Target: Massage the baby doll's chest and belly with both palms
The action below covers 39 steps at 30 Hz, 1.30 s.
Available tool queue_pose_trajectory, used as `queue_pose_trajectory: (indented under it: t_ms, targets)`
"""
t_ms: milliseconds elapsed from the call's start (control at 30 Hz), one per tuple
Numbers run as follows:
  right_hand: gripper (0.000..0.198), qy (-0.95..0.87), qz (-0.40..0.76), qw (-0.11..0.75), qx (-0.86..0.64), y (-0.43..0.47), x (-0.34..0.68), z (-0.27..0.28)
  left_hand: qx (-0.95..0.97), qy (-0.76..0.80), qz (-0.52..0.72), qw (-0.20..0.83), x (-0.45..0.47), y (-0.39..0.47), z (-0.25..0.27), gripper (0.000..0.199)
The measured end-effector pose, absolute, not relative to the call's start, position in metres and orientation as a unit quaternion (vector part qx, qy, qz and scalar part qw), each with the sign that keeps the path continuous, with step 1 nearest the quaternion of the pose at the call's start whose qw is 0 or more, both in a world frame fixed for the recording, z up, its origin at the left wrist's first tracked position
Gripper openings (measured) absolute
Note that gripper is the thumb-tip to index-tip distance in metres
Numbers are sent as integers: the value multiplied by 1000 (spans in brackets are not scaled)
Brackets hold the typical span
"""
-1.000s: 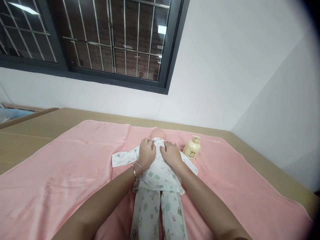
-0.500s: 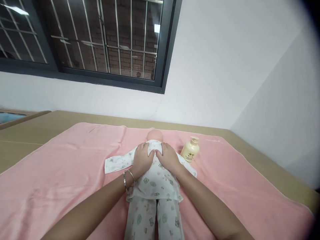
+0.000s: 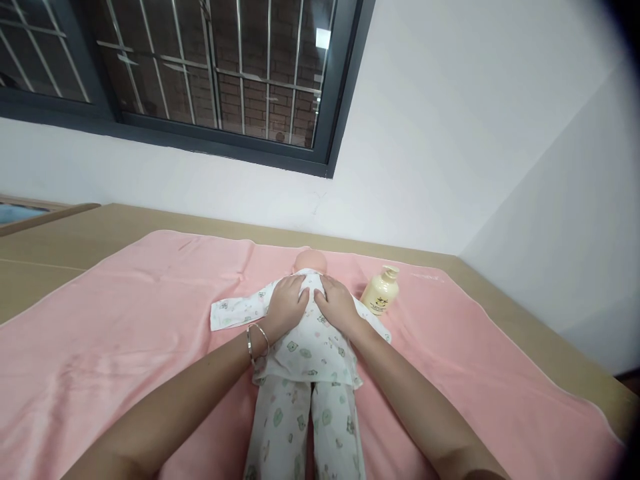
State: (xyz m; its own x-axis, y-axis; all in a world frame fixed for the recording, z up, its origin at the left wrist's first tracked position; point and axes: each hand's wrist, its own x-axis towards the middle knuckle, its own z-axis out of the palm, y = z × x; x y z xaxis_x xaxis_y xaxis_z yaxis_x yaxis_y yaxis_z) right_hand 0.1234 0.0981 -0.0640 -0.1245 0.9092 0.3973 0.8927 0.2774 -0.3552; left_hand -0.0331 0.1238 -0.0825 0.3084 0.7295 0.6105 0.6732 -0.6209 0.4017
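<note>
A baby doll (image 3: 313, 353) in white printed pyjamas lies stretched out on a pink blanket (image 3: 140, 347), its bald head at the far end and its face out of sight. My left hand (image 3: 287, 303) rests flat on the upper left of the doll's torso, fingers extended. Opposite it, my right hand (image 3: 337, 305) lies flat on the upper right, its thumb near the left thumb. Two thin bracelets circle my left wrist. Beyond the doll's right-side sleeve stands a pale yellow pump bottle (image 3: 381, 291).
The blanket covers a tan tabletop (image 3: 65, 243) that meets a white wall (image 3: 425, 133). Above is a dark-framed window (image 3: 215, 80) with metal bars. At far left, a wooden edge (image 3: 75, 210) borders something light blue.
The whole view has shifted slightly, with the window and table higher in the picture. Both hands stay on the doll's torso, with the fingers slightly repositioned.
</note>
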Motion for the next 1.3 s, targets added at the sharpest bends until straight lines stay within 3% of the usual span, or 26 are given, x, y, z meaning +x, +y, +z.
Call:
queue_pose_trajectory:
  t_ms: [300, 467, 600, 867, 1100, 1300]
  targets:
    - [36, -728, -65, 237, -640, 74, 107, -58, 789, 462, 399, -66, -34, 109, -81, 22]
    - [29, -709, -55, 222, -667, 83, 114, -55, 784, 494, 376, -14, -32, 116, -80, 24]
    - [38, -737, -36, 241, -630, 97, 122, -60, 799, 469, 376, 28, -32, 125, -82, 34]
    - [41, -776, -52, 287, -559, 95, 121, -67, 818, 372, 438, 10, -32, 130, -89, 31]
    - [31, -687, -81, 283, -664, 80, 113, -70, 781, 428, 453, -43, -34, 117, -86, 17]
    - [42, -727, -50, 264, -632, 96, 122, -68, 811, 439, 387, 5, -33, 127, -85, 30]
